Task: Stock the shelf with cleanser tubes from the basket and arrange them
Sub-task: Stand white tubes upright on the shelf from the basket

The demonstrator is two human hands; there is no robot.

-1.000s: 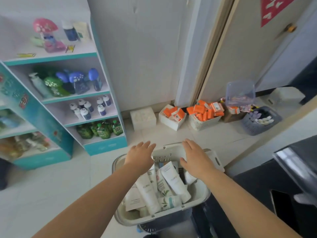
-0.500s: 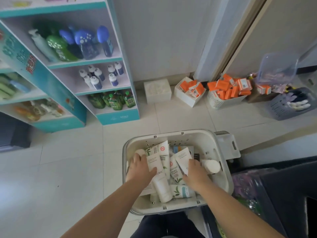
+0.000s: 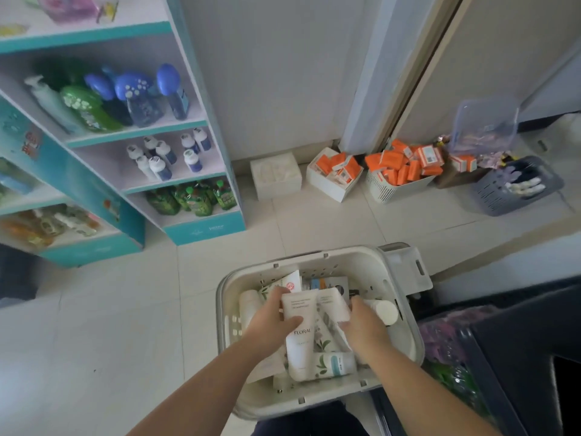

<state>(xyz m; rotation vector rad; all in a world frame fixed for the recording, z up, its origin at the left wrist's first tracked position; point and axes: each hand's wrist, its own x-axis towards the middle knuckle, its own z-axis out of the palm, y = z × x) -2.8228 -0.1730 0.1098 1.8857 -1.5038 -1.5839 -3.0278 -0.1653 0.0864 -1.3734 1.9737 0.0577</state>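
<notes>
A white basket (image 3: 405, 313) sits low in front of me, filled with several white cleanser tubes. My left hand (image 3: 273, 322) is closed around a white tube marked FLORAL (image 3: 300, 344), thumb across its front. My right hand (image 3: 364, 325) grips another white tube (image 3: 331, 306) by its flat crimped end. More tubes lie beneath, one with a green leaf print (image 3: 330, 365). The teal and white shelf unit (image 3: 201, 121) stands at the left, its tiers holding bottles and pouches.
Along the far wall on the tiled floor stand a white box (image 3: 276, 176), a box (image 3: 334, 174) and a white basket of orange packs (image 3: 399, 171), and a grey basket (image 3: 515, 190). A dark piece of furniture (image 3: 518, 357) is close at my right.
Both hands went down from above the basket rim into the tubes and closed, each on one tube. The view tilted downward, so the shelf's top tier slid out of frame.
</notes>
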